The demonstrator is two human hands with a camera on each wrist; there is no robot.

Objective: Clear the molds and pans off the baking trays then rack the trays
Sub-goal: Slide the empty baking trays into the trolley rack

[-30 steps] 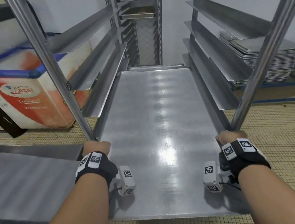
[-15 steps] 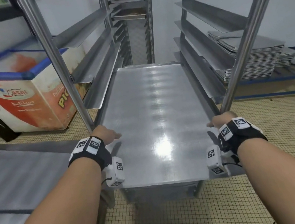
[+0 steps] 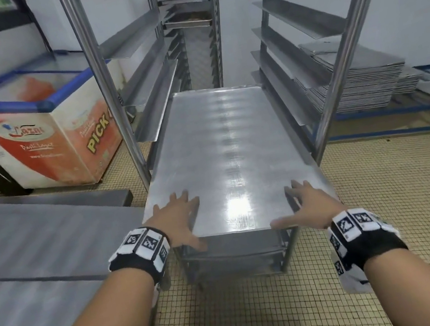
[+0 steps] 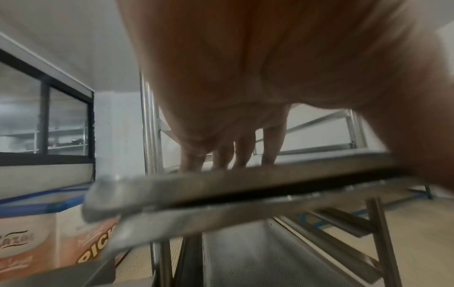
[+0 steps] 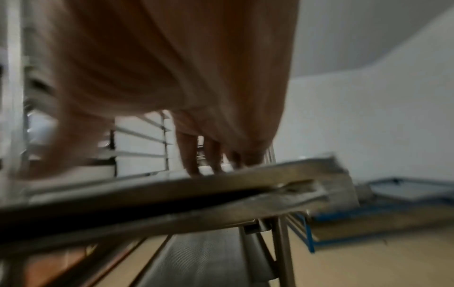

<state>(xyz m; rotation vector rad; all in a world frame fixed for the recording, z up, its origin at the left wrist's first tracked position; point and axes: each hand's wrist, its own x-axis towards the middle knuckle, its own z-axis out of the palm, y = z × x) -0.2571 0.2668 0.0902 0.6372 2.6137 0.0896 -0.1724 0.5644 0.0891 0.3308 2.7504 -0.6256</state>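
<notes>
A bare steel baking tray (image 3: 224, 155) lies in the tray rack (image 3: 103, 76), resting on its side rails, its near end sticking out toward me. My left hand (image 3: 178, 216) lies flat on the tray's near left corner, fingers straight, thumb hanging over the front edge. My right hand (image 3: 306, 204) lies flat on the near right corner, thumb spread along the front edge. In the left wrist view straight fingers (image 4: 243, 153) rest on the tray's top above its rim (image 4: 221, 188). The right wrist view shows fingers (image 5: 189, 155) touching the tray (image 5: 172, 190), blurred.
A steel table (image 3: 23, 254) is at my left. Behind it stands an ice-cream freezer (image 3: 38, 130). A stack of trays (image 3: 357, 80) lies on a low platform at the right. A second rack (image 3: 191, 20) with a pan stands behind. Another tray (image 3: 233, 257) sits on a lower rail.
The tray has slid deeper into the rack. Both hands let go of its side edges and now lie flat on its near corners.
</notes>
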